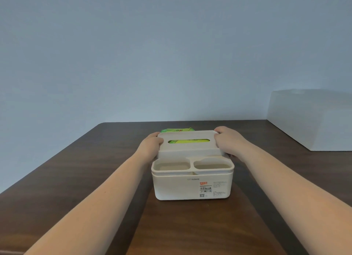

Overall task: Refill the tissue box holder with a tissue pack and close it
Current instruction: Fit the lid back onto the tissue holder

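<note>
On the dark table (76, 169), seen from the head camera, the cream holder (192, 184) stands square to the person, its two small open cups toward the near side. The lid (188, 134) sits over the far, tissue half, its long axis running left to right, and it looks raised at the back instead of seated. The green pack (178, 130) shows through the lid's slot and pokes out behind the far left corner, so it is inside but seems to sit proud. The left hand (151, 143) grips the lid's left end, fingers curled over the far corner and thumb on top; the right hand (227, 140) mirrors it at the right end. Both are equally near, one per short end. By my judgement the next move is a level push straight down, and the pack's protruding corner may block it. The table is bare around the holder; a white box (314, 119) stands well apart, far right.
</note>
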{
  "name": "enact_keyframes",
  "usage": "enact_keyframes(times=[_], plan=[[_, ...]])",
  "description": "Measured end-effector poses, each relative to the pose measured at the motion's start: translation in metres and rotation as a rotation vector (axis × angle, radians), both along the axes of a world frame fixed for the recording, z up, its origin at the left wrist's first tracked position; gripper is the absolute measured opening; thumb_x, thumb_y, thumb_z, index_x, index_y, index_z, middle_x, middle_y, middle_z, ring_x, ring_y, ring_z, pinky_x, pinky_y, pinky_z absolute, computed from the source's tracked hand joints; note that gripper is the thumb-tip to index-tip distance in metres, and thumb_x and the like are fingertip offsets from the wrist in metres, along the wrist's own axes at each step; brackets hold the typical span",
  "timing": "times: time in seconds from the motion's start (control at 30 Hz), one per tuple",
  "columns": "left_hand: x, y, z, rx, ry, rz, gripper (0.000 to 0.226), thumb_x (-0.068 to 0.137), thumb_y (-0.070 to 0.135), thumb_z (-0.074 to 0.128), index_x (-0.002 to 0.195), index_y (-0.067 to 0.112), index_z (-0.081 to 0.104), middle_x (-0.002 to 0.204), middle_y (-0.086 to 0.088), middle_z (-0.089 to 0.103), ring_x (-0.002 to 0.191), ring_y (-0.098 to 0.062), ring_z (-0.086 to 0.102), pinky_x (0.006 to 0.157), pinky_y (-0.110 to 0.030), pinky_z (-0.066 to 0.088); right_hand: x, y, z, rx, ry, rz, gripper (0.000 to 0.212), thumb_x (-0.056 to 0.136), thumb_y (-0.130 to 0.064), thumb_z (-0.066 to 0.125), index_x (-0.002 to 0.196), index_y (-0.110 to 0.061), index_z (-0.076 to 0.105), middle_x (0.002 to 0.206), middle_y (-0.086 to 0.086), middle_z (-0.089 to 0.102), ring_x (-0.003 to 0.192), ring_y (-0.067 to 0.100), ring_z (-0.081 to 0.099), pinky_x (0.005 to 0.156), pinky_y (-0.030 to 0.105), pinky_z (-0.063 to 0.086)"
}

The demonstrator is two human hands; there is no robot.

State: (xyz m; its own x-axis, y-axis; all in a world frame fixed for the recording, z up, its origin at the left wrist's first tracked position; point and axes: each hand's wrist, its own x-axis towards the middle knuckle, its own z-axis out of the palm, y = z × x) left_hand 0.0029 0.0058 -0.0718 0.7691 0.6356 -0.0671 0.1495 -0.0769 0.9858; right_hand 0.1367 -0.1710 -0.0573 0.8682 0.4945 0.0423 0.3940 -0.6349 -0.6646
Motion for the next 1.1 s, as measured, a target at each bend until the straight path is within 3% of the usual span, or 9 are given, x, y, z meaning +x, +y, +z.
enact_keyframes(times=[0.07,0.17,0.27,0.33,0.43,0.57,0.87,1.03,1.1], plan=[[-0.002,-0.005,0.001,0.051,0.001,-0.002,0.034,0.089,0.004,0.034,0.103,0.009,0.064,0.092,-0.013,0.06,0.079,-0.025,0.052,0.072,-0.033,0.041,-0.003,0.0,0.0,-0.051,-0.047,-0.013,0.046,0.094,-0.015,0.031,0.138,-0.016,0.045,0.122,0.01,0.06,0.099,0.027,0.059,0.085,0.04,0.052],[-0.004,-0.009,0.001,0.178,0.044,0.084,0.026,0.088,0.011,0.035,0.085,0.006,0.06,0.08,-0.005,0.055,0.074,-0.023,0.045,0.066,-0.03,0.034,-0.011,-0.003,-0.001,-0.09,-0.088,-0.037,0.048,0.097,-0.021,0.027,0.142,-0.016,0.041,0.141,0.009,0.051,0.125,0.029,0.049,0.101,0.042,0.042],[-0.014,-0.017,-0.003,0.191,0.116,0.12,0.03,0.094,0.027,0.034,0.079,0.015,0.057,0.083,-0.002,0.057,0.083,-0.025,0.053,0.077,-0.033,0.043,-0.023,-0.011,-0.008,-0.094,-0.122,-0.045,0.05,0.099,-0.037,0.02,0.135,-0.014,0.046,0.13,0.009,0.058,0.116,0.029,0.054,0.093,0.041,0.044],[-0.024,-0.023,-0.007,0.268,0.162,0.122,0.038,0.098,0.038,0.029,0.096,0.013,0.058,0.099,-0.003,0.058,0.095,-0.025,0.053,0.088,-0.037,0.043,-0.031,-0.015,-0.014,-0.083,-0.131,-0.044,0.055,0.099,-0.045,0.016,0.134,-0.015,0.045,0.126,0.008,0.06,0.112,0.028,0.056,0.089,0.041,0.046],[-0.035,-0.034,-0.01,0.41,0.163,0.155,0.049,0.102,0.04,0.023,0.122,0.011,0.057,0.114,-0.002,0.055,0.099,-0.02,0.045,0.087,-0.031,0.035,-0.038,-0.019,-0.017,-0.056,-0.126,-0.044,0.058,0.098,-0.049,0.014,0.138,-0.017,0.042,0.129,0.006,0.059,0.115,0.028,0.055,0.091,0.043,0.046],[-0.038,-0.036,-0.01,0.444,0.172,0.14,0.051,0.103,0.037,0.02,0.13,0.008,0.053,0.134,-0.01,0.055,0.118,-0.027,0.05,0.096,-0.035,0.038,-0.042,-0.02,-0.014,-0.079,-0.159,-0.048,0.056,0.099,-0.047,0.014,0.138,-0.018,0.042,0.127,0.006,0.06,0.114,0.028,0.056,0.089,0.043,0.047],[-0.04,-0.04,-0.014,0.372,0.183,0.102,0.053,0.103,0.04,0.019,0.142,0.01,0.041,0.143,-0.012,0.048,0.13,-0.031,0.045,0.105,-0.042,0.041,-0.049,-0.022,-0.021,-0.094,-0.18,-0.071,0.053,0.101,-0.043,0.013,0.148,-0.024,0.027,0.13,0.006,0.059,0.114,0.028,0.057,0.077,0.038,0.042],[-0.043,-0.04,-0.011,0.365,0.217,0.093,0.057,0.102,0.043,0.019,0.14,0.009,0.043,0.14,-0.013,0.05,0.125,-0.032,0.048,0.103,-0.045,0.044,-0.05,-0.022,-0.018,-0.076,-0.13,-0.06,0.058,0.099,-0.05,0.011,0.151,-0.026,0.02,0.139,0.006,0.054,0.124,0.029,0.053,0.094,0.043,0.044],[-0.045,-0.039,-0.011,0.381,0.262,0.073,0.055,0.101,0.046,0.02,0.133,0.012,0.049,0.125,-0.011,0.056,0.113,-0.032,0.053,0.099,-0.046,0.048,-0.052,-0.025,-0.016,-0.07,-0.088,-0.038,0.061,0.098,-0.053,0.012,0.153,-0.027,0.015,0.149,0.005,0.044,0.133,0.029,0.045,0.102,0.044,0.039]])
